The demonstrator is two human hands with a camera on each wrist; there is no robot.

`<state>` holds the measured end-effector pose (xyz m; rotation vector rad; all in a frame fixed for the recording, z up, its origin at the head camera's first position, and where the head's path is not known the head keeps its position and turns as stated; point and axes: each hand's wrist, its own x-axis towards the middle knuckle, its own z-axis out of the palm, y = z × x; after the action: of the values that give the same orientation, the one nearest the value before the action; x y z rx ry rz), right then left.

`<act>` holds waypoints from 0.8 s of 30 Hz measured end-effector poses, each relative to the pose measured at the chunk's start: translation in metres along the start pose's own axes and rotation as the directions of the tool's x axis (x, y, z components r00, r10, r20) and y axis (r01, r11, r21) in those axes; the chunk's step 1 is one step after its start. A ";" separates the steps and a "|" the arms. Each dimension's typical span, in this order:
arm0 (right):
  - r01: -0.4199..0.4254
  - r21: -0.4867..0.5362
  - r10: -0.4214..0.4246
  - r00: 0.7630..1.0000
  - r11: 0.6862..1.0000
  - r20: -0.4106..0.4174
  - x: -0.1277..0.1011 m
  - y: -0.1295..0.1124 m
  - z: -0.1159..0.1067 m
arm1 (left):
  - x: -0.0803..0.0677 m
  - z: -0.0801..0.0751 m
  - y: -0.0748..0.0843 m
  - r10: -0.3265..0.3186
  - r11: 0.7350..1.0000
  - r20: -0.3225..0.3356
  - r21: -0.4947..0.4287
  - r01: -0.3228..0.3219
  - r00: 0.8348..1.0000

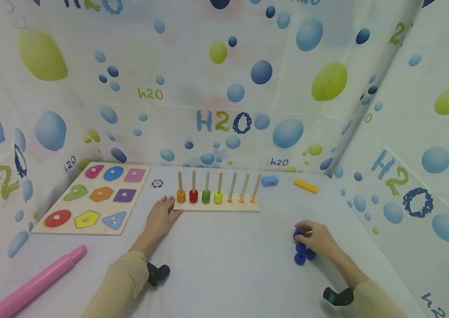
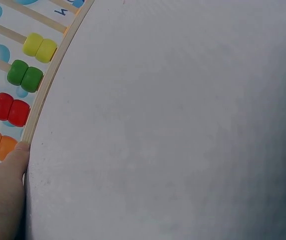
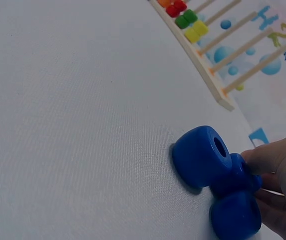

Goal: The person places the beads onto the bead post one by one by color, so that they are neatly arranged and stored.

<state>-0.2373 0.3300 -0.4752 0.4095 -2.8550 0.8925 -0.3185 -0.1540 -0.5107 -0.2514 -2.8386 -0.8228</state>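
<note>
Bracing peg board (image 1: 216, 206) edge — left hand (image 1: 161, 217)

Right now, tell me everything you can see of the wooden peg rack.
The wooden peg rack is a pale flat base with seven upright dowels, standing on the white table near the back wall. The four left pegs carry orange, red, green and yellow beads; three stand bare. The left hand touches its left end.

The light is soft and even, and my hands make only weak shadows. The head view bends at its edges. Both wrist views look slightly blurred.
</note>
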 end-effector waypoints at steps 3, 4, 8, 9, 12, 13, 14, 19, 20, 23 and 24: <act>0.002 -0.001 -0.002 1.000 1.000 0.000 0.001 -0.001 0.001 | 0.000 0.000 0.000 -0.003 1.000 0.004 -0.004 0.003 1.000; 0.004 -0.001 -0.004 1.000 1.000 0.001 0.001 -0.001 0.001 | 0.000 0.001 -0.001 -0.001 1.000 0.003 -0.005 0.001 1.000; -0.008 0.011 0.008 1.000 1.000 0.004 0.004 -0.003 -0.001 | -0.001 0.002 -0.002 0.007 1.000 -0.002 -0.005 -0.007 1.000; -0.015 0.020 0.015 1.000 1.000 0.005 0.006 -0.005 -0.001 | -0.001 0.002 -0.002 0.004 1.000 0.001 -0.007 -0.004 1.000; -0.021 0.047 0.021 1.000 0.999 0.001 0.018 -0.015 -0.002 | 0.000 0.002 -0.002 0.002 1.000 0.005 -0.005 -0.002 1.000; -0.012 0.062 0.012 1.000 0.998 -0.003 0.023 -0.020 -0.002 | 0.000 0.002 -0.002 0.002 1.000 0.005 -0.003 -0.002 1.000; 0.010 0.075 -0.009 1.000 0.997 -0.016 0.029 -0.024 -0.002 | 0.000 0.002 -0.002 0.000 1.000 0.004 -0.003 0.000 1.000; 0.177 0.110 -0.164 0.980 0.978 -0.116 0.064 -0.052 0.002 | 0.000 0.002 -0.003 0.004 1.000 -0.011 -0.002 -0.004 1.000; 0.212 0.112 -0.196 0.971 0.971 -0.138 0.072 -0.059 0.003 | 0.000 0.003 -0.002 0.003 1.000 -0.011 -0.001 -0.003 1.000; 0.297 0.129 -0.271 0.944 0.946 -0.188 0.094 -0.080 0.005 | 0.000 0.002 -0.003 -0.003 1.000 -0.005 0.004 0.003 1.000; 0.323 0.136 -0.293 0.935 0.937 -0.202 0.101 -0.086 0.005 | 0.000 0.002 -0.002 -0.006 1.000 -0.003 0.006 0.006 1.000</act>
<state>-0.3085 0.2366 -0.4133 0.7336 -2.4691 1.0480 -0.3194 -0.1551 -0.5134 -0.2413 -2.8399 -0.8152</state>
